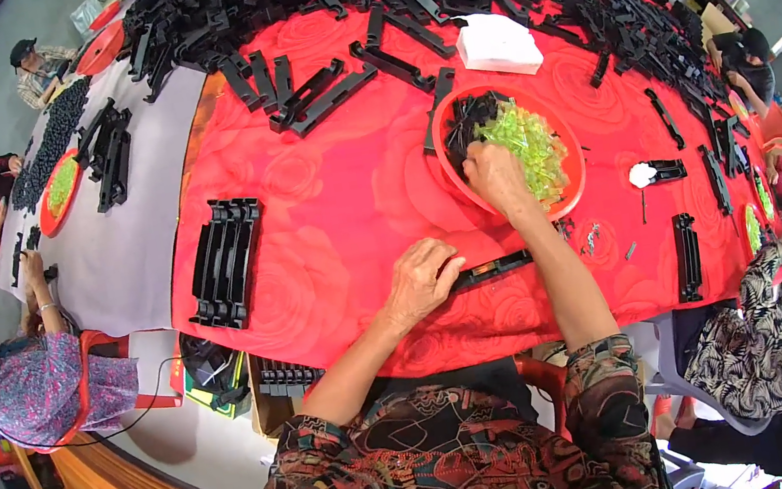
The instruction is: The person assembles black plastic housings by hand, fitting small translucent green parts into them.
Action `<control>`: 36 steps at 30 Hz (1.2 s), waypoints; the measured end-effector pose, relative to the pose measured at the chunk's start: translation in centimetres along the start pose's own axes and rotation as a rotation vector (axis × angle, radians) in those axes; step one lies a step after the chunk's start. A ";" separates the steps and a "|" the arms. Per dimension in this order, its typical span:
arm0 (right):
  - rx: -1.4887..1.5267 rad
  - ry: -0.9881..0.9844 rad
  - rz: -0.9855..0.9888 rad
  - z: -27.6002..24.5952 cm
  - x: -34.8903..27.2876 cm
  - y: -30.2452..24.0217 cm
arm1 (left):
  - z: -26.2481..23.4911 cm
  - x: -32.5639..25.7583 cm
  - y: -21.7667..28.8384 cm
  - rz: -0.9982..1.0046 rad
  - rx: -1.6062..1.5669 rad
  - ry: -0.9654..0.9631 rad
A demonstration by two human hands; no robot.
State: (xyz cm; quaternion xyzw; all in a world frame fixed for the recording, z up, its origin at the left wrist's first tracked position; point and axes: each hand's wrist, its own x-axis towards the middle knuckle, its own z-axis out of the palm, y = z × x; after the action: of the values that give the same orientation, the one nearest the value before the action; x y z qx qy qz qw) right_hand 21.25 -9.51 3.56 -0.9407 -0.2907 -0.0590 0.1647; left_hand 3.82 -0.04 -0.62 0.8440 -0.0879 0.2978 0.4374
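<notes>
The left hand rests curled, fingers down, on the end of a black strip lying flat on the red bench near its 6 o'clock edge. The right hand reaches into the orange bowl at 1 o'clock of the left, fingers bunched among green pieces and black clips; whether it grips any I cannot tell. A stack of black strips lies at 9 o'clock, well apart.
</notes>
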 end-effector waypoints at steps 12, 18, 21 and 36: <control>0.999 0.224 0.150 -6.1 -3.7 0.5 | -0.1 0.0 0.0 0.000 -0.012 0.079; 1.287 0.188 0.292 -6.1 -10.1 -1.5 | 0.9 -0.4 2.1 -0.471 -0.507 0.012; 1.341 0.229 0.343 -4.0 -11.5 -0.8 | 1.4 1.4 4.6 -0.646 -0.941 -0.014; 1.367 0.293 0.457 -1.1 -15.2 2.5 | -0.1 1.5 -1.7 -0.049 0.550 -0.217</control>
State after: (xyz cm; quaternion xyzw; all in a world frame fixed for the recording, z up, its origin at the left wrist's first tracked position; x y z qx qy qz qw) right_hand 10.10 -19.80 0.77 -0.6475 -0.0342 0.0464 0.7599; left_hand 5.70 1.19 -0.90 0.9596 -0.0296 0.2076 0.1876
